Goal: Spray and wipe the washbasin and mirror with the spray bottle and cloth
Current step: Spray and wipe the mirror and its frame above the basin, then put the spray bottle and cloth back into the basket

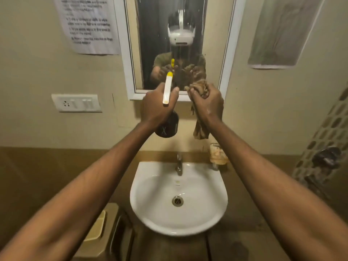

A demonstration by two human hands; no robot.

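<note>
My left hand point(156, 104) grips a spray bottle point(167, 127) with a dark body and a white head with a yellow tip, raised in front of the mirror's lower edge. The nozzle points up toward the mirror point(188, 31), whose glass shows wet streaks and runs. My right hand point(207, 102) clutches a bunched brown cloth point(200, 129) beside the bottle, its tail hanging down. The white washbasin point(143, 210) sits below both hands, with a metal tap point(179, 164) at its back and a drain in the middle.
A white switch plate point(76, 103) is on the wall left of the mirror, a printed notice point(88, 25) above it. A soap holder point(218, 154) sits right of the tap. A tan bin point(99, 234) stands at lower left. A perforated panel point(323, 144) lies right.
</note>
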